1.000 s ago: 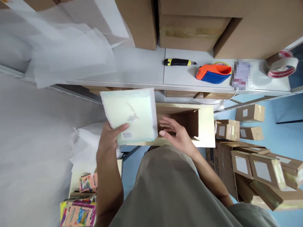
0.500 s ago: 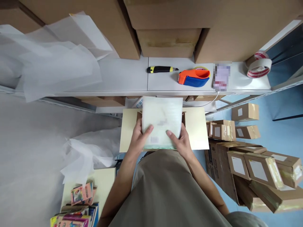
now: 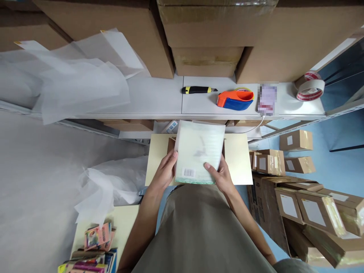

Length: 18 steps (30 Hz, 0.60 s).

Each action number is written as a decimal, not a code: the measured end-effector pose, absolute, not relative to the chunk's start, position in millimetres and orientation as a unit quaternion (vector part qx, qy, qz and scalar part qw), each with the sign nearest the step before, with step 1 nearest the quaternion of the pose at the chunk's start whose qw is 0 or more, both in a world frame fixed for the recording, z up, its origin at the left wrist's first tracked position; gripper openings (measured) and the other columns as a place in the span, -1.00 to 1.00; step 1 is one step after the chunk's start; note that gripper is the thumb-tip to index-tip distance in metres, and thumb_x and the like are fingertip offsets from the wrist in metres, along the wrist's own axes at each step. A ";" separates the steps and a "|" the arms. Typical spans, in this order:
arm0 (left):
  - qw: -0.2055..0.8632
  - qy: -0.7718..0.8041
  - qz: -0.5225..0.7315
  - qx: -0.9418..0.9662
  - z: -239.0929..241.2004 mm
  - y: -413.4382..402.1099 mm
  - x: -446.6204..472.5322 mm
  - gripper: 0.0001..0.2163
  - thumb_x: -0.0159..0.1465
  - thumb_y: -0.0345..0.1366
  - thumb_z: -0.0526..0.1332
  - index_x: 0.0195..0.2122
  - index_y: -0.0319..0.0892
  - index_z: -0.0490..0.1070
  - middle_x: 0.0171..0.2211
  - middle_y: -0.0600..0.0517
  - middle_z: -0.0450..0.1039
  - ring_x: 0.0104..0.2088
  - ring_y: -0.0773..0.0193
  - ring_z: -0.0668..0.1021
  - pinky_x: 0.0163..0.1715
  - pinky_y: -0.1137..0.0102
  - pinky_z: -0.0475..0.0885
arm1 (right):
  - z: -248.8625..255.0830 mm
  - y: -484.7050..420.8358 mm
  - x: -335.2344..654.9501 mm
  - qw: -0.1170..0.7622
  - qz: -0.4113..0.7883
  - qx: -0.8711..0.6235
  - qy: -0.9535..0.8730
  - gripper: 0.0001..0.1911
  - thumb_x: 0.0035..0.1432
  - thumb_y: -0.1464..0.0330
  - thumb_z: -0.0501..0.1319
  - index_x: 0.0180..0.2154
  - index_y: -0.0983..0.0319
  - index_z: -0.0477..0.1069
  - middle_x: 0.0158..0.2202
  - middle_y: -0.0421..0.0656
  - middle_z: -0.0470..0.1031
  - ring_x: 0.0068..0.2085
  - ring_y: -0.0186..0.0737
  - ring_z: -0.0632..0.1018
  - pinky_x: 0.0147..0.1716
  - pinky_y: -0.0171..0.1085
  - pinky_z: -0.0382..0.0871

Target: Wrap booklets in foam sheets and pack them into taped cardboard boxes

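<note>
A book in a translucent whitish wrap is held up in front of my body, with a barcode showing near its lower left corner. My left hand is closed at its left edge, thumb along the side. On the right, my right hand grips the lower corner, its thumb lying on the front and its fingers hidden behind. Below the book, a cardboard box shows only in part, between the two pale panels of a cream surface.
On the grey shelf lie a utility knife, an orange and blue tape dispenser, a phone-like blurred item and tape rolls. Translucent sheets hang at left. Books stand lower left; cartons crowd the right.
The wrapped book has turned slightly clockwise and shifted a little right. My left thumb has slid from its front to its left edge. The whole view has dipped slightly.
</note>
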State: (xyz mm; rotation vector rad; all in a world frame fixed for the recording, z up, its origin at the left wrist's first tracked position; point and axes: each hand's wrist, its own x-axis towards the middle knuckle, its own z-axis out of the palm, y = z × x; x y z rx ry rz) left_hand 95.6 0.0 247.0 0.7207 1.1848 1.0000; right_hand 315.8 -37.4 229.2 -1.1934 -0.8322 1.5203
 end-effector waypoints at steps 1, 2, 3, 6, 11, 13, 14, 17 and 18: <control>0.657 0.524 0.441 0.315 247.4 -0.3 95.0 -0.29 0.26 0.28 0.45 0.22 -0.19 0.62 0.11 -0.20 0.70 0.25 -0.19 0.62 0.20 0.11 0.58 | 229.5 -36.8 315.0 0.491 0.626 -0.495 -0.349 -0.26 0.30 -0.01 0.48 0.37 0.08 0.38 0.27 -0.04 0.62 0.23 0.08 0.64 0.22 -0.02 0.59; 0.651 0.528 0.443 0.317 247.9 -0.6 94.5 -0.28 0.26 0.27 0.46 0.23 -0.19 0.61 0.11 -0.20 0.70 0.25 -0.19 0.63 0.20 0.11 0.59 | 230.0 -36.3 314.2 0.486 0.624 -0.499 -0.355 -0.24 0.29 -0.02 0.48 0.38 0.08 0.37 0.27 -0.03 0.62 0.23 0.09 0.64 0.21 -0.01 0.59; 0.640 0.534 0.447 0.323 248.2 -0.8 94.2 -0.28 0.26 0.26 0.47 0.26 -0.18 0.60 0.13 -0.20 0.69 0.25 -0.18 0.63 0.21 0.11 0.59 | 230.6 -35.8 313.3 0.480 0.622 -0.503 -0.361 -0.23 0.29 -0.04 0.47 0.39 0.08 0.37 0.27 -0.02 0.61 0.22 0.10 0.64 0.21 -0.01 0.60; 0.601 0.552 0.463 0.346 248.4 -2.1 94.7 -0.26 0.31 0.22 0.44 0.37 -0.14 0.50 0.20 -0.18 0.66 0.28 -0.13 0.62 0.23 0.15 0.58 | 230.8 -35.2 309.7 0.466 0.608 -0.517 -0.381 -0.21 0.31 -0.08 0.44 0.40 0.10 0.35 0.28 0.00 0.60 0.23 0.10 0.63 0.22 -0.01 0.59; 0.577 0.576 0.418 0.401 249.5 -2.8 91.4 -0.21 0.24 0.20 0.50 0.35 -0.23 0.51 0.15 -0.21 0.69 0.13 -0.15 0.70 0.02 0.20 0.66 | 217.4 -36.0 309.4 0.397 0.580 -0.543 -0.460 -0.32 0.44 -0.11 0.30 0.37 0.13 0.37 0.27 0.01 0.62 0.26 0.07 0.63 0.25 0.01 0.59; 0.531 0.593 0.401 0.453 254.2 -0.2 85.1 -0.24 0.27 0.18 0.48 0.35 -0.22 0.52 0.16 -0.18 0.69 0.11 -0.13 0.71 0.02 0.22 0.66 | 207.8 -36.2 317.1 0.345 0.573 -0.548 -0.503 -0.33 0.47 -0.11 0.26 0.38 0.12 0.35 0.25 0.02 0.63 0.24 0.07 0.66 0.24 0.06 0.60; 0.498 0.601 0.387 0.490 257.6 1.9 81.2 -0.28 0.30 0.16 0.45 0.35 -0.20 0.53 0.16 -0.15 0.69 0.11 -0.11 0.71 0.04 0.23 0.65 | 202.7 -36.4 323.0 0.323 0.555 -0.559 -0.525 -0.32 0.47 -0.10 0.24 0.40 0.13 0.34 0.27 0.04 0.62 0.24 0.10 0.66 0.25 0.10 0.60; 0.385 0.606 0.308 0.624 268.3 12.0 69.0 -0.48 0.39 0.06 0.37 0.27 -0.11 0.62 0.10 -0.07 0.73 0.03 -0.05 0.74 0.07 0.26 0.61 | 188.4 -38.7 346.7 0.271 0.439 -0.624 -0.587 -0.31 0.48 -0.05 0.22 0.43 0.18 0.32 0.34 0.15 0.54 0.28 0.21 0.64 0.28 0.23 0.56; 0.355 0.598 0.274 0.665 270.4 16.5 66.0 -0.55 0.41 0.00 0.35 0.24 -0.07 0.65 0.08 -0.05 0.74 0.02 -0.03 0.75 0.07 0.26 0.60 | 184.2 -40.3 355.0 0.259 0.395 -0.641 -0.605 -0.33 0.49 -0.03 0.21 0.42 0.19 0.34 0.36 0.17 0.52 0.32 0.24 0.61 0.30 0.26 0.54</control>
